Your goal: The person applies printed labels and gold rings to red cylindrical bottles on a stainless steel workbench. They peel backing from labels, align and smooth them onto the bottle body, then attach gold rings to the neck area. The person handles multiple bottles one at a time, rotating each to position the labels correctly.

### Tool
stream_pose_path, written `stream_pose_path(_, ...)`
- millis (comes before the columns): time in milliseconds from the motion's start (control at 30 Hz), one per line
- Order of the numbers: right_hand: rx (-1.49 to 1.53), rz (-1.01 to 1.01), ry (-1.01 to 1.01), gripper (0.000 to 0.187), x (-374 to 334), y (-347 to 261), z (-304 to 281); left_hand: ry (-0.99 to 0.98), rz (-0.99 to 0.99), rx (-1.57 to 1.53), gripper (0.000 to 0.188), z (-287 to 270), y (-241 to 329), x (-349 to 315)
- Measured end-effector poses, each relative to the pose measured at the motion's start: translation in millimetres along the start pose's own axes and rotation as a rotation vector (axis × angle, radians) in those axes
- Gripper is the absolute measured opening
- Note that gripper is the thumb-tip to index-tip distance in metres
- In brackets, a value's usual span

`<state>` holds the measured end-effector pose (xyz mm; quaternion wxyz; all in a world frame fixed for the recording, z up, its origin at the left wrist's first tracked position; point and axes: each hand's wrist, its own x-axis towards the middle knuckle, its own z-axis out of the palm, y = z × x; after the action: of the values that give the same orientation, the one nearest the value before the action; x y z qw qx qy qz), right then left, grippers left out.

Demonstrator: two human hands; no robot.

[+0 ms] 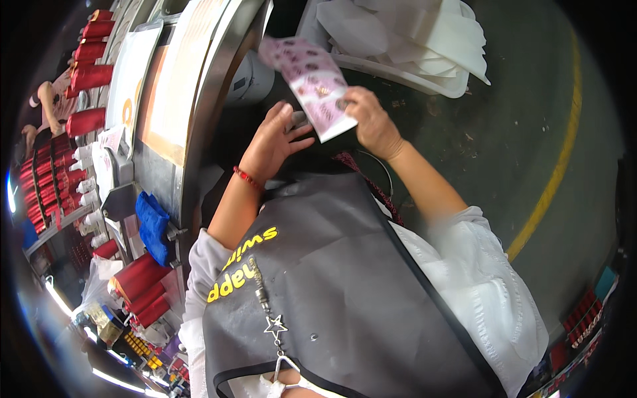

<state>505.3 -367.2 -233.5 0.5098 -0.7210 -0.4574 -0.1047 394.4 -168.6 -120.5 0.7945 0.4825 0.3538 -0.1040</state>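
Observation:
My right hand (370, 119) grips a stack of pink patterned fabric pieces (308, 79) by its near end, thumb on top. My left hand (275, 142) is just beside the stack's lower corner, fingers spread and touching its edge. A red bracelet (248, 178) sits on my left wrist. Both hands are above the dark gap between the machine table and my black apron (332, 278).
A white bin of white cut pieces (411, 46) stands on the floor ahead. The metal machine table (199, 99) runs along the left, with red thread cones (89, 76) behind it and a blue cloth (152, 225). A yellow floor line (551, 186) curves on the right.

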Motion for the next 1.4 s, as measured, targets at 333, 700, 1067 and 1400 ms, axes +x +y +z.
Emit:
stream_pose_path(333, 0.130, -0.225, -0.166, 0.021, -9.2, -26.3, 2.4, 0.199, -0.035, -0.212, 0.027, -24.5, -28.3, 49.8)
stream_pose_path(700, 1.152, 1.028, -0.382, 0.057, 49.7, 34.6, -15.1, 0.115, 0.117, -0.462, 0.040, -70.0, -14.4, 40.4)
stream_pose_path(1067, 0.529, 1.237, -0.534, 0.055, 142.5, 30.5, 112.0, 0.249, 0.353, -0.520, 0.041, -109.7, -20.2, 37.2)
stream_pose_path(1400, -0.127, 0.771, -0.848, 0.041, 220.7, 146.6, 244.3, 0.431, 0.012, -0.230, 0.045, -135.5, -47.7, -27.5)
